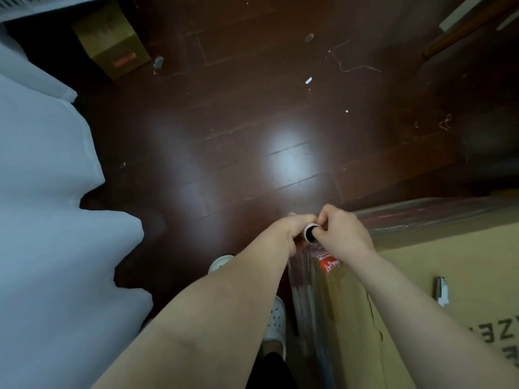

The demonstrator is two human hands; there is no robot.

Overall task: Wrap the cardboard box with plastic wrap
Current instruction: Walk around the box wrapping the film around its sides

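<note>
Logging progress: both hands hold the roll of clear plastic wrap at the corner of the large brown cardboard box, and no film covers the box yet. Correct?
Not quite: the head view shows clear film already stretched over two sides of the large brown cardboard box. The rest holds: left hand and right hand both hold the roll of clear plastic wrap at its corner.

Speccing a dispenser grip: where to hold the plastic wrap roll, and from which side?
Likely the top core end of the plastic wrap roll, from above and the left: it stands upright at the cardboard box corner, open core up, film running off rightward onto the box. The left hand and right hand both hold it there.
</note>
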